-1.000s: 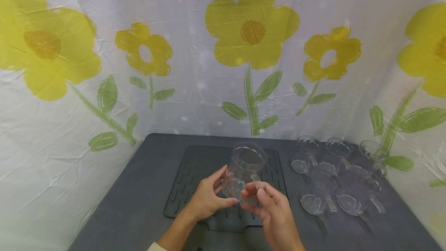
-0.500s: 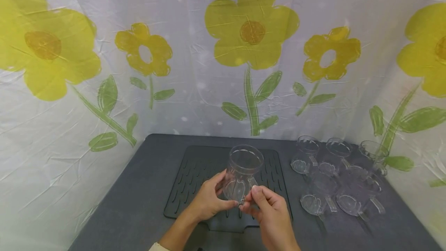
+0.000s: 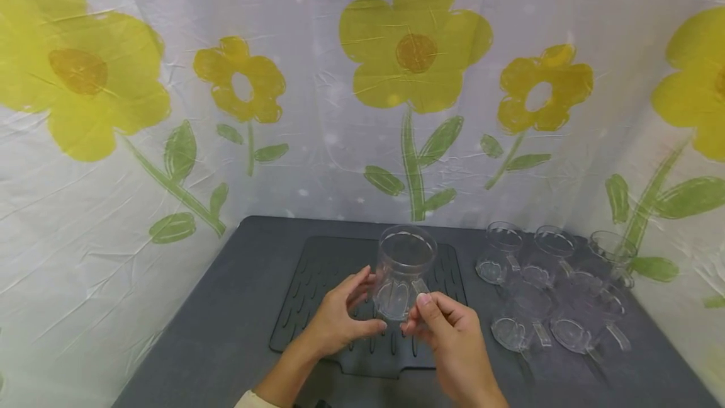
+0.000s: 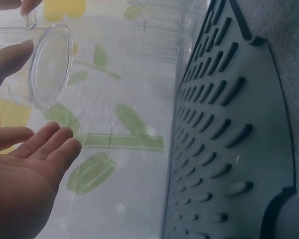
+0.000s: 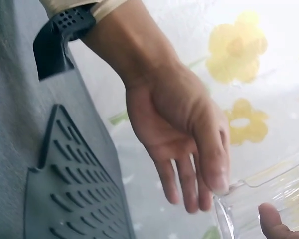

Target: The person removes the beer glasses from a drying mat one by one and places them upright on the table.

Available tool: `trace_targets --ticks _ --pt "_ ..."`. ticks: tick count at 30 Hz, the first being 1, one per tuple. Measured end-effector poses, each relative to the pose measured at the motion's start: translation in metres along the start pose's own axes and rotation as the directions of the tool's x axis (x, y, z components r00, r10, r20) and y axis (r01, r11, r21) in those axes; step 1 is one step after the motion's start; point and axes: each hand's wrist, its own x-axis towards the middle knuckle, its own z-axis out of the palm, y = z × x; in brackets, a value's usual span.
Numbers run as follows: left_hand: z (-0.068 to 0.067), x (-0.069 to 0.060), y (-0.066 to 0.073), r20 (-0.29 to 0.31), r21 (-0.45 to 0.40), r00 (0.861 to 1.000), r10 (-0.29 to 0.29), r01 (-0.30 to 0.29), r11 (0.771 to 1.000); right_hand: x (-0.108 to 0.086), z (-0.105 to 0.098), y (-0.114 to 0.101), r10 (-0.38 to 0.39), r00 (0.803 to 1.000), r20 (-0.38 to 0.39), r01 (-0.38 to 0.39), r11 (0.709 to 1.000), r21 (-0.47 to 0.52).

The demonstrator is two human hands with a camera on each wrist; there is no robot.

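Note:
A clear mug (image 3: 406,255) is held upright above the black ridged mat (image 3: 325,263). Thumb and fingers of my right hand (image 3: 453,342) pinch its handle low on the right side. My left hand (image 3: 340,320) curves loosely around the mug's left side, thumb and fingers spread. In the left wrist view there is a gap between the left fingers and the round base of the mug (image 4: 52,64). The right wrist view catches only part of the mug (image 5: 269,194), beside the right thumb; the tip of the left thumb shows there too.
Several clear mugs stand grouped on the right of the dark table (image 3: 198,326), among them a back-left mug (image 3: 500,250) and a front-left mug (image 3: 512,332). A curtain (image 3: 317,162) printed with yellow flowers encloses the table at the back and sides.
The mug has risen slightly and shifted right, carried by the right hand on its handle. The left fingers have come away from the mug, while the left hand stays nearly in place.

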Motion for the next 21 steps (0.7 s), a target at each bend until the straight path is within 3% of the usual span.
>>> trace_targets --ticks 11,21 --pt "-0.023 -0.014 0.003 -0.123 0.085 0.992 0.0 0.01 0.996 0.002 -0.019 -0.018 -0.089 0.996 0.001 0.089 0.993 -0.077" --pt "-0.05 -0.034 -0.009 -0.235 0.158 0.972 0.021 0.016 0.987 0.0 -0.04 -0.032 -0.121 0.992 -0.038 0.116 0.986 -0.116"
